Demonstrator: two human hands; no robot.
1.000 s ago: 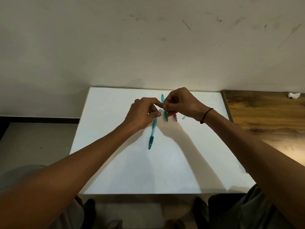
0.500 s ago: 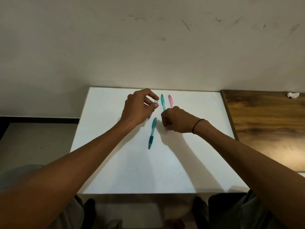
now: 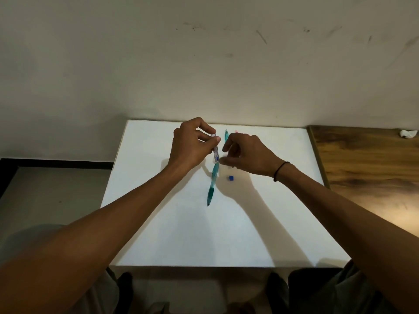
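The left hand [image 3: 192, 145] pinches a small clear tube [image 3: 216, 150] between thumb and fingertips, near the tube's upper end. The tube hangs almost upright above the worktop, and its lower end shows a blue part. The right hand [image 3: 248, 155] sits just beside it. Its thumb and forefinger are curved and apart, the thumb tip is close to the tube's lower end, and nothing shows between them. Whether the thumb touches the tube cannot be told. The 2 hands are near each other but not joined. A thin black wristband [image 3: 280, 170] circles the right wrist.

Directly below the tube a teal pen [image 3: 212, 184] lies flat on the white worktop [image 3: 181, 234]. It lies lengthwise towards the person, with its darker grip end nearest them. Just to the right of this pen's upper half, apart from it, a small blue cap [image 3: 230, 177] rests on the worktop, under the right hand's heel.

Behind the hands, towards the far edge, the top of a second teal pen [image 3: 226, 135] shows between the 2 hands. Just to its right is the tip of a pink pen [image 3: 236, 131], the rest hidden by the right hand.

To the right of the white worktop stands a wooden surface [image 3: 362, 168], with a crumpled white scrap [image 3: 408, 133] near its far edge. A scuffed pale wall [image 3: 204, 64] rises behind both.
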